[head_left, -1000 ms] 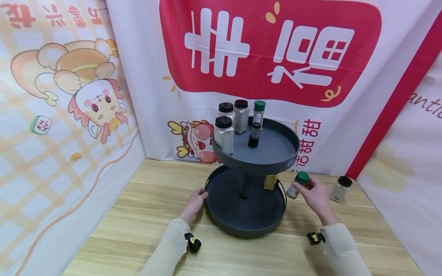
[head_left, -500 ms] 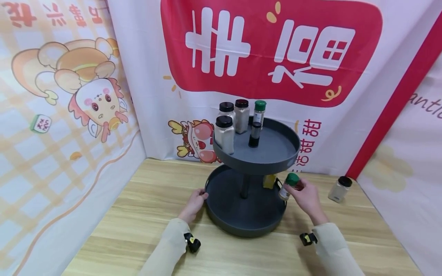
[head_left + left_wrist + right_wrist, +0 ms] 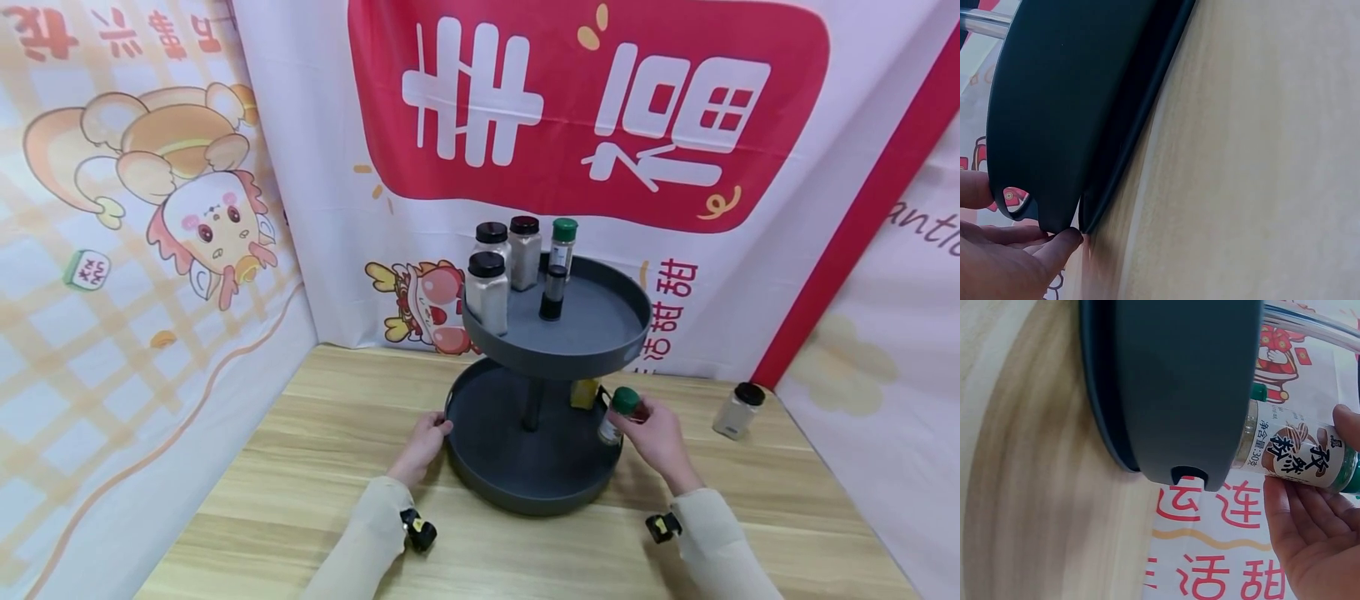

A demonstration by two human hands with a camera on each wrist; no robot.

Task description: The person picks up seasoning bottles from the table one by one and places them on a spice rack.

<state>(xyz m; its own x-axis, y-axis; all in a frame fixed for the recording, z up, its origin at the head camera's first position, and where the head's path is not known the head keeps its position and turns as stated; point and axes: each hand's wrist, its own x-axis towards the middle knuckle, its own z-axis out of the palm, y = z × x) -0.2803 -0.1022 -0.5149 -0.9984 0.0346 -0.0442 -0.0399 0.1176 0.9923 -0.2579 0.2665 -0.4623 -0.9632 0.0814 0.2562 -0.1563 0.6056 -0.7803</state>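
A dark two-tier round tray stand (image 3: 558, 364) stands on the table. My left hand (image 3: 422, 446) grips the left edge of its lower tray (image 3: 517, 500); in the left wrist view, fingers (image 3: 1054, 253) lie against the rim beside the handle slot. My right hand (image 3: 660, 442) holds a green-capped spice jar (image 3: 609, 429) at the right rim of the lower tray. The right wrist view shows this spice jar (image 3: 1297, 450) between thumb and fingers, its white label facing the camera. Its base is partly hidden behind the tray wall.
Several black-capped jars (image 3: 491, 296), a small dark bottle (image 3: 553, 293) and another green-capped jar (image 3: 563, 242) stand on the upper tray. A yellow item (image 3: 584, 393) sits at the lower tray's back. One black-capped jar (image 3: 738, 411) stands on the table at right.
My right hand has carried the green-capped spice jar left from the table to the lower tray's right rim, then slightly down. My left hand has stayed at the left rim.
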